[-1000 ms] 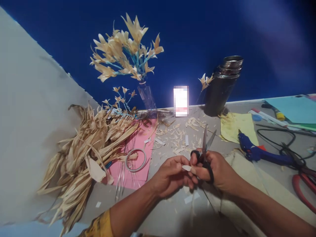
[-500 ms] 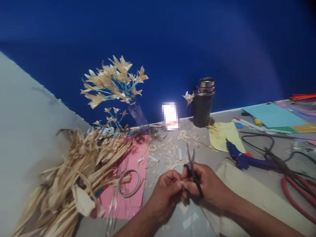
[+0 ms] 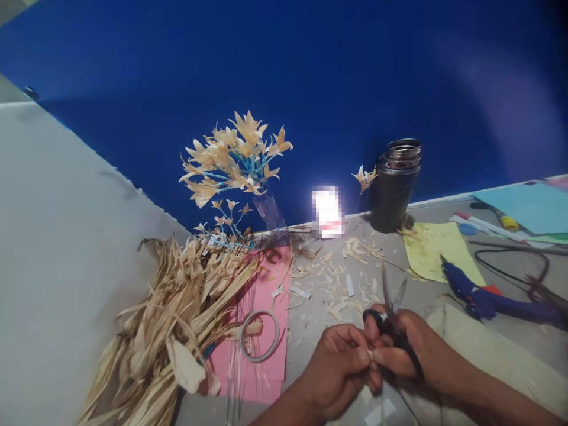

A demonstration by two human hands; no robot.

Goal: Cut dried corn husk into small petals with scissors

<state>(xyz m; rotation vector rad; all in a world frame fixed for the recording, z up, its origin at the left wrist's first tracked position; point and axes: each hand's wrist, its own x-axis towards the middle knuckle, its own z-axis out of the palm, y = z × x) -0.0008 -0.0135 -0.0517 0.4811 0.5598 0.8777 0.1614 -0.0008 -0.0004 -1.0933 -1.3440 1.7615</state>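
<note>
My left hand (image 3: pixel 339 370) is closed, thumb and fingers pinching a tiny pale piece (image 3: pixel 371 354) that is mostly hidden between the fingertips. Touching it from the right is my right hand (image 3: pixel 410 346), which has black-handled scissors (image 3: pixel 390 305) hooked on its fingers. The scissor blades point up and away, slightly apart. Pale scraps (image 3: pixel 328 278) lie scattered on the grey table (image 3: pixel 306 319) beyond the hands. To the left, a tape ring (image 3: pixel 259 336) rests on pink paper (image 3: pixel 277 296).
Dried husks (image 3: pixel 177 319) are heaped at the left. Pale flowers (image 3: pixel 235 154) stand in a clear vase (image 3: pixel 270 213). A dark flask (image 3: pixel 393 189) is at the back. Right lie yellow paper (image 3: pixel 426 245), a blue glue gun (image 3: pixel 479 296) and blue paper (image 3: pixel 523 207).
The view has swung left, so table items appear farther right. Both hands stay together, and the scissor blades look spread a little wider.
</note>
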